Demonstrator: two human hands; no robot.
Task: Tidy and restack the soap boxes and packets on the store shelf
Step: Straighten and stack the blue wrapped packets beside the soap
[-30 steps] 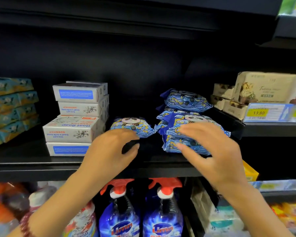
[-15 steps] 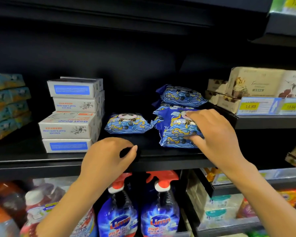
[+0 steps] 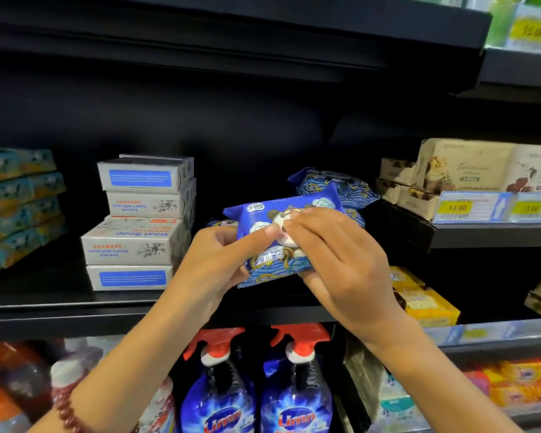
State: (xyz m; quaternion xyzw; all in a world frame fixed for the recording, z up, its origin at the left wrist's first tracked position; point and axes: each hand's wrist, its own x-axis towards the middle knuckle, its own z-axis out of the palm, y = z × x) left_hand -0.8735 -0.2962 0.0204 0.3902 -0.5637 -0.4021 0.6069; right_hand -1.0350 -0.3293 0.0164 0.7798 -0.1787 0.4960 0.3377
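1. Black store shelving fills the view, and the middle shelf (image 3: 75,310) carries the soap goods against a dark back panel.
2. Both hands hold one blue packet (image 3: 272,264) with a panda print, lifted just above the shelf's near edge at the centre of the scene.
3. The left hand (image 3: 213,264) grips the packet's left side, thumb laid across its front; a red bead bracelet (image 3: 66,414) sits on that wrist.
4. The right hand (image 3: 341,254) grips the right side, fingers curled over the panda face.
5. Farther back and to the right, more blue packets (image 3: 334,185) lie piled on the shelf.
6. Left of the hands stand white goat soap boxes (image 3: 138,242), stacked four high and unevenly.
7. At the far left are stacked teal packs (image 3: 16,207); at the right, beige boxes (image 3: 463,167) sit above a yellow price tag (image 3: 456,208).
8. Below stand two blue spray bottles (image 3: 219,401) with red triggers, with yellow boxes (image 3: 428,304) off to their right
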